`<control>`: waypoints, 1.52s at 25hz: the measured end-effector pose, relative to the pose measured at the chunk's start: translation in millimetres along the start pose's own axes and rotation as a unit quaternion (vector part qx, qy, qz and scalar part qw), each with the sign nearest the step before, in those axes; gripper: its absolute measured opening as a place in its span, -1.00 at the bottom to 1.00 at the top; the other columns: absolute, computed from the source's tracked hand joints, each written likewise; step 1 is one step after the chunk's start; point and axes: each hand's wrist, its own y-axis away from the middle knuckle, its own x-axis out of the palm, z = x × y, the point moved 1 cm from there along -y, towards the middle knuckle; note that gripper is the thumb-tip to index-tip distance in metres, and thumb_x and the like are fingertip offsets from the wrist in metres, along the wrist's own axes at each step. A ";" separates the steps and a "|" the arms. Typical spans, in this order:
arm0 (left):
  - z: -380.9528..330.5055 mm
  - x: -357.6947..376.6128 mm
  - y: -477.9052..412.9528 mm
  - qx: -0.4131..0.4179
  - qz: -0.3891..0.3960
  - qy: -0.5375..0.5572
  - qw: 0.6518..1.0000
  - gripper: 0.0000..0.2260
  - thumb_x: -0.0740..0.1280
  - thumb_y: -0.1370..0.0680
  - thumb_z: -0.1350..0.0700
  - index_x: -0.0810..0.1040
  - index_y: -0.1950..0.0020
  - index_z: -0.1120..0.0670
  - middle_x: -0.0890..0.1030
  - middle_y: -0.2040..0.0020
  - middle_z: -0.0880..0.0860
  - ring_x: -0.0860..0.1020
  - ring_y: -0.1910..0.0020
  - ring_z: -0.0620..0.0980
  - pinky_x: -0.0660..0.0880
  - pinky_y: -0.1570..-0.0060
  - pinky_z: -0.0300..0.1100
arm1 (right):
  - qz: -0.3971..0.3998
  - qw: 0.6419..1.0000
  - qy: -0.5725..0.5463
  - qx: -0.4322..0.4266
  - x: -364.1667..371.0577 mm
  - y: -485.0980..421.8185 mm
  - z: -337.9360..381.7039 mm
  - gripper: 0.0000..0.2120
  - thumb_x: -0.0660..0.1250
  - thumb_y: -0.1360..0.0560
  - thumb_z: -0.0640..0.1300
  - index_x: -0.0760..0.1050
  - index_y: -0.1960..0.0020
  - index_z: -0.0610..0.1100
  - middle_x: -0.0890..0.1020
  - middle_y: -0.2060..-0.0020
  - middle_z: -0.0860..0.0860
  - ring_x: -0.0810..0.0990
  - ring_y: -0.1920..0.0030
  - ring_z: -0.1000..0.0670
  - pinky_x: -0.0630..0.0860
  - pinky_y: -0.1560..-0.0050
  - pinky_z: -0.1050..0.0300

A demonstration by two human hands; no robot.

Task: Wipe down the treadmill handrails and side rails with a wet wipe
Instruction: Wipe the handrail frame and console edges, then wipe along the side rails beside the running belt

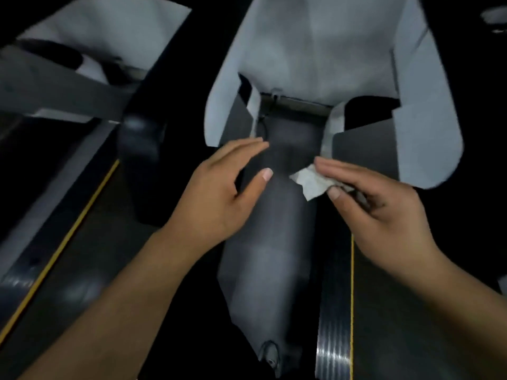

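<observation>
My right hand [381,207] pinches a crumpled white wet wipe [310,181] between thumb and fingers, above the grey handrail [269,256] that runs down the middle of the view. My left hand [219,193] hovers just left of the wipe with straight, relaxed fingers and holds nothing; its fingertips lie over the top of the handrail. The ribbed side rail [333,338] with a yellow line along it [352,283] lies to the right of the handrail. The scene is dim and blurred.
The pale grey treadmill console housing [323,50] fills the top centre. A second treadmill stands at left, with its own grey arm [55,91] and a yellow-edged side rail [63,242]. Black belt surfaces lie on both sides.
</observation>
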 end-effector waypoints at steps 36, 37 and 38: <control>127.1 134.2 793.3 -0.572 -0.387 -0.167 0.704 -0.63 0.28 -0.67 0.08 0.52 -0.47 0.11 0.52 -0.45 -0.02 0.44 -0.46 -0.12 0.42 -0.44 -0.12 | 0.590 0.773 -0.178 -0.153 573.1 426.1 -12.4 -0.67 0.35 -0.59 -0.35 0.62 -0.29 -0.07 0.63 -0.26 0.14 0.57 -0.32 0.19 0.45 -0.33 0.33; 152.3 153.5 806.7 -0.572 -0.387 -0.180 0.701 -0.64 0.29 -0.67 0.09 0.52 -0.47 0.13 0.52 -0.45 -0.01 0.44 -0.46 -0.10 0.42 -0.45 -0.10 | 0.596 0.766 -0.179 -0.159 593.1 439.0 -34.9 -0.66 0.35 -0.59 -0.36 0.61 -0.29 -0.08 0.63 -0.25 0.14 0.57 -0.31 0.20 0.44 -0.32 0.34; 177.2 172.9 819.4 -0.571 -0.385 -0.193 0.699 -0.64 0.29 -0.67 0.10 0.52 -0.46 0.14 0.53 -0.45 0.01 0.45 -0.46 -0.08 0.42 -0.44 -0.08 | 0.600 0.761 -0.181 -0.168 610.8 451.6 -57.0 -0.65 0.36 -0.58 -0.38 0.62 -0.29 -0.10 0.63 -0.25 0.14 0.57 -0.31 0.22 0.44 -0.31 0.35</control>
